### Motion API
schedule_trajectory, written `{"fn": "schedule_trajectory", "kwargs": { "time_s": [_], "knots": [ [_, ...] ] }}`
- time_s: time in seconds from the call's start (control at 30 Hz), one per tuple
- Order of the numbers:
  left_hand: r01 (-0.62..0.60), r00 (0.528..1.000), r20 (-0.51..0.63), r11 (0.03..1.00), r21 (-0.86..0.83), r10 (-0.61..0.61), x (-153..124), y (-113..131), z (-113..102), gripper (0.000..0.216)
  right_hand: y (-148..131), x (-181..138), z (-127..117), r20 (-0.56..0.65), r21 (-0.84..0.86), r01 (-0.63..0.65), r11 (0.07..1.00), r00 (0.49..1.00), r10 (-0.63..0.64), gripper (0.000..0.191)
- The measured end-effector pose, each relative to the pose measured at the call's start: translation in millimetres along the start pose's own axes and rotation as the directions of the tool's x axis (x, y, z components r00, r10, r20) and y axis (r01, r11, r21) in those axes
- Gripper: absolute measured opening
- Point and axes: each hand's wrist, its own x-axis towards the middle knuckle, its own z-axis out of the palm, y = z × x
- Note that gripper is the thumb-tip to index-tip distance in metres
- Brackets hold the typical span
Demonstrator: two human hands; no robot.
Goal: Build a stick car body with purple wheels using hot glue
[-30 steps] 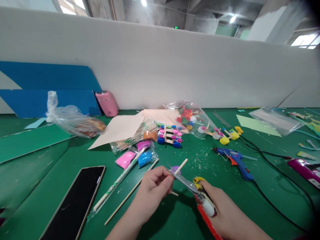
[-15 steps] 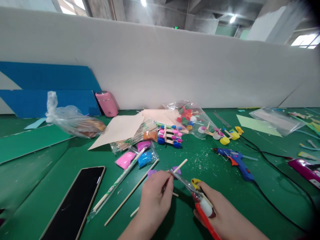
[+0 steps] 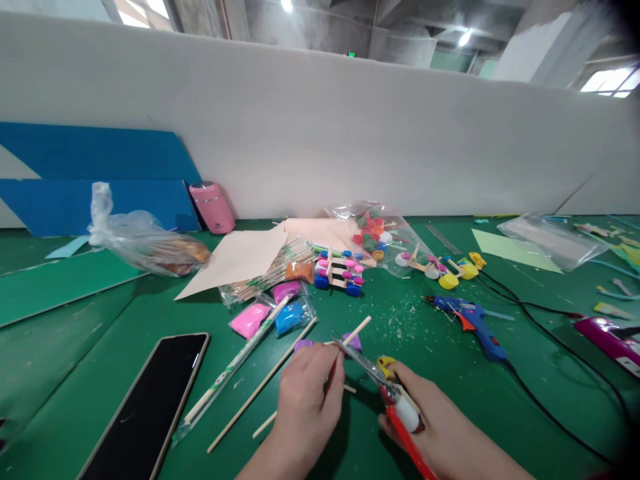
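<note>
My left hand (image 3: pixel 310 393) pinches a thin wooden stick (image 3: pixel 359 328), which looks like a chopstick. Its tip juts out past my fingers, and the lower end seems to emerge on the hand's other side. In my right hand (image 3: pixel 425 413) is a pair of shears (image 3: pixel 367 363) with metal blades, a red handle and a yellow part. The blades meet the stick just beside my left fingertips; how far they are closed is unclear. Purple pieces (image 3: pixel 354 342) lie partly hidden behind the stick. Another loose wooden stick (image 3: pixel 263 387) rests left of my left hand.
A phone (image 3: pixel 145 407) and wrapped chopsticks (image 3: pixel 230 373) lie left, near clay packets (image 3: pixel 250 321). Small wheeled models (image 3: pixel 340 273) stand ahead. At right lies a blue glue gun (image 3: pixel 470 320) with its cable. A pink flask (image 3: pixel 213 208) stands against the white partition (image 3: pixel 310 133).
The stick has shifted slightly left and down with my left hand. My right hand and the shears have also moved a little left; the blades remain at the stick.
</note>
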Motion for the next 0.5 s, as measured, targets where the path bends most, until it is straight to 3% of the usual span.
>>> {"fn": "schedule_trajectory", "kwargs": {
  "time_s": [0.2, 0.3, 0.4, 0.5],
  "knots": [
    [-0.133, 0.99, -0.012, 0.974, 0.185, 0.137, -4.4, -5.1, -1.5, 0.016, -0.3, -2.4, 1.9, 0.034, 0.023, 0.032, 0.999, 0.999, -0.033, 0.012],
    [-0.141, 0.989, -0.011, 0.962, 0.235, 0.148, -5.4, -6.7, -0.7, 0.019, 2.6, 0.0, 4.2, 0.044, 0.038, 0.026, 0.999, 0.999, -0.027, 0.008],
    [-0.091, 0.995, -0.022, 0.98, 0.18, 0.096, -3.7, -5.3, -0.1, 0.016, 2.3, 2.7, 5.8, 0.036, 0.038, -0.004, 0.999, 0.999, 0.003, 0.007],
    [0.075, 0.997, -0.004, 0.997, 0.004, -0.075, 1.3, -0.7, -2.2, 0.015, 0.9, 4.0, 4.4, 0.004, 0.02, -0.018, 1.0, 1.0, 0.018, 0.01]
  ]
}}
